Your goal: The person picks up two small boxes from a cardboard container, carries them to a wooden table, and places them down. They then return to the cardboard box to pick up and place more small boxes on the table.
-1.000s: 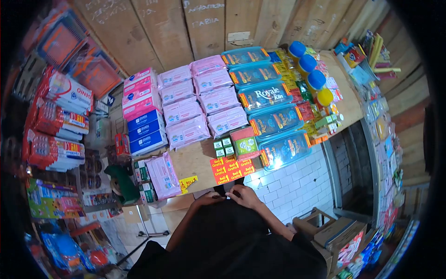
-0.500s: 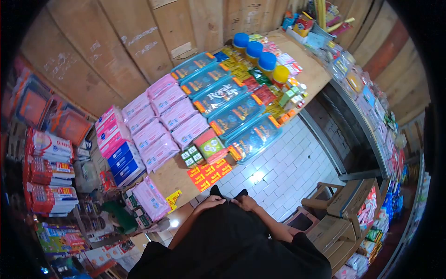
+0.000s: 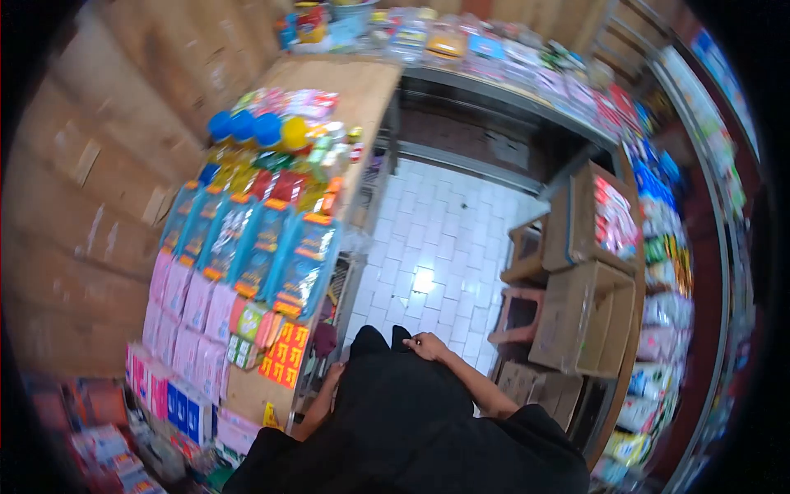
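Observation:
My left hand (image 3: 333,377) hangs low beside the table edge, against the black garment (image 3: 395,403). It is blurred, and its fingers are partly hidden by the cloth. In front of my body, my right hand (image 3: 425,347) has its fingers bent together at the garment's front edge, pinching the cloth. To the left, the table (image 3: 255,393) carries orange-red price cards (image 3: 285,354), small green-and-white boxes (image 3: 243,350), pink packs (image 3: 197,300) and blue-lidded containers (image 3: 304,259).
White floor tiles (image 3: 424,222) stretch ahead between the table and an open cardboard box (image 3: 584,321) with a plastic stool (image 3: 518,317) beside it. A goods-covered counter (image 3: 510,86) runs along the back. Packaged goods (image 3: 658,313) line the right side; wooden walls (image 3: 107,189) stand left.
My view has turned right, so the table now lies at the left. My hands have moved apart: the left dropped toward the table side, the right stayed at the garment's front.

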Available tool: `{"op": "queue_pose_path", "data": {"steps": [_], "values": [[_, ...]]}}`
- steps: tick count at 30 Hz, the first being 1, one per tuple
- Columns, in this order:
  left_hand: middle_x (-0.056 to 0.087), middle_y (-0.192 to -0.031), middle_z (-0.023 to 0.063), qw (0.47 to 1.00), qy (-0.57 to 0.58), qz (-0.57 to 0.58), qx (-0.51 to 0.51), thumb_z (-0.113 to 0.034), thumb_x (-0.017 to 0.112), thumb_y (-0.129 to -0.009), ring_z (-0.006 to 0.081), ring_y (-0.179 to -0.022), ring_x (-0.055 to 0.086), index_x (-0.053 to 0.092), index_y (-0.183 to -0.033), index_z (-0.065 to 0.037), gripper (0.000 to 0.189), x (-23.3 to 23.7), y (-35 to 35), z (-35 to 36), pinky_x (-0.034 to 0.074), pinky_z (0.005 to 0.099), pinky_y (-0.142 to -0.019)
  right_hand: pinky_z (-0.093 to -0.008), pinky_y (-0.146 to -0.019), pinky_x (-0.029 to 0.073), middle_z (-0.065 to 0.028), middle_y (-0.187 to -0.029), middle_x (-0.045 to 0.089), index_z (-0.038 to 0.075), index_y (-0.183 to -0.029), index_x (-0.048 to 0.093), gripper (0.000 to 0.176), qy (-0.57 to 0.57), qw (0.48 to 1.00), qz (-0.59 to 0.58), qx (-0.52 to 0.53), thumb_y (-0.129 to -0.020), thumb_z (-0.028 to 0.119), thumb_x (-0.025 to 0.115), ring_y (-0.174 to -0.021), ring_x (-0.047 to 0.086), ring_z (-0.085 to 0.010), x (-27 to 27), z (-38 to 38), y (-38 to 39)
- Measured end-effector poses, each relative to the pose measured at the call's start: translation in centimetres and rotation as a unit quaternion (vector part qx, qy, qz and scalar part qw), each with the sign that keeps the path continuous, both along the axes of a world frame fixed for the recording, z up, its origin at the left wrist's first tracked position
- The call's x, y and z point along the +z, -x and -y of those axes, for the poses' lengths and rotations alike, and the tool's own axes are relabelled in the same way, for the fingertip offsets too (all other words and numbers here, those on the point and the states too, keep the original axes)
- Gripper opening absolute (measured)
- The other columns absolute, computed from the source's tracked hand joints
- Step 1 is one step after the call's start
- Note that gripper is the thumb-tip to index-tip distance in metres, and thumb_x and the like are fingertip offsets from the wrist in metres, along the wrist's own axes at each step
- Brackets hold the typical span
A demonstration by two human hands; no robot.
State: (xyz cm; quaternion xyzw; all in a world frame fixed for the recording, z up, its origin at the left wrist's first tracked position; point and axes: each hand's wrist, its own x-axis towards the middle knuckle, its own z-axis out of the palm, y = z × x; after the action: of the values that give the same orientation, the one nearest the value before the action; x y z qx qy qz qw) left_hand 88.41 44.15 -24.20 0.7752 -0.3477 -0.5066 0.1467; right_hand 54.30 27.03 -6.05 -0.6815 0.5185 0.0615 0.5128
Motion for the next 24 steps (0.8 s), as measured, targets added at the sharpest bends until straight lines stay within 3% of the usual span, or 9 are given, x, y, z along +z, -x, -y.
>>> {"op": "queue_pose_path", "data": {"steps": [4, 7, 15, 20, 24], "values": [[0.069, -0.082, 0.0203, 0.995, -0.015, -0.027, -0.093, -0.048, 0.06, -0.09, 0.0326, -0.079, 0.068, 0.069, -0.091, 0.001, 0.05, 0.3, 0.6, 4.6, 0.051, 0.044, -0.073, -0.0461, -0.086, 0.052, -0.0227, -0.094, 0.071, 0.005, -0.098, 0.075, 0.063, -0.034, 0.998, -0.014, -0.052, -0.094, 0.062, 0.049, -0.095, 0.067, -0.0398, -2.4, -1.9, 4.1], [0.069, -0.082, 0.0201, 0.984, -0.019, -0.045, -0.173, -0.047, 0.06, -0.09, 0.0317, -0.078, 0.068, 0.069, -0.091, 0.001, 0.049, 0.4, 1.2, 8.4, 0.051, 0.0438, -0.072, -0.0473, -0.086, 0.051, -0.0238, -0.096, 0.071, 0.004, -0.098, 0.074, 0.062, -0.06, 0.984, -0.029, -0.167, -0.093, 0.06, 0.048, -0.096, 0.067, -0.0402, -4.1, -3.4, 6.8], [0.069, -0.081, 0.0194, 0.916, 0.014, -0.116, -0.383, -0.046, 0.061, -0.089, 0.0293, -0.077, 0.067, 0.069, -0.091, 0.0, 0.047, -0.7, 5.0, 24.3, 0.051, 0.0434, -0.072, -0.0463, -0.086, 0.052, -0.0212, -0.101, 0.071, 0.002, -0.098, 0.071, 0.054, -0.084, 0.891, -0.136, -0.425, -0.083, 0.053, 0.058, -0.097, 0.068, -0.0381, -10.6, -9.3, 12.4], [0.067, -0.073, 0.0147, 0.845, 0.007, -0.023, -0.534, -0.042, 0.064, -0.089, 0.0226, -0.067, 0.064, 0.07, -0.091, -0.001, 0.042, 2.1, 11.6, 37.5, 0.051, 0.0405, -0.062, -0.046, -0.085, 0.053, -0.0222, -0.101, 0.071, 0.002, -0.096, 0.07, 0.05, -0.169, 0.852, -0.123, -0.479, -0.08, 0.048, 0.059, -0.098, 0.068, -0.0378, -8.9, -11.1, 13.8], [0.057, -0.062, 0.0055, 0.884, -0.132, -0.04, -0.447, -0.036, 0.068, -0.087, 0.0161, -0.052, 0.058, 0.067, -0.092, -0.002, 0.034, 4.2, 19.2, 46.5, 0.046, 0.0335, -0.047, -0.0463, -0.085, 0.053, -0.0239, -0.101, 0.07, 0.002, -0.098, 0.069, 0.047, -0.136, 0.826, -0.092, -0.539, -0.081, 0.046, 0.06, -0.098, 0.067, -0.0399, -10.8, -11.0, 12.6]]}}
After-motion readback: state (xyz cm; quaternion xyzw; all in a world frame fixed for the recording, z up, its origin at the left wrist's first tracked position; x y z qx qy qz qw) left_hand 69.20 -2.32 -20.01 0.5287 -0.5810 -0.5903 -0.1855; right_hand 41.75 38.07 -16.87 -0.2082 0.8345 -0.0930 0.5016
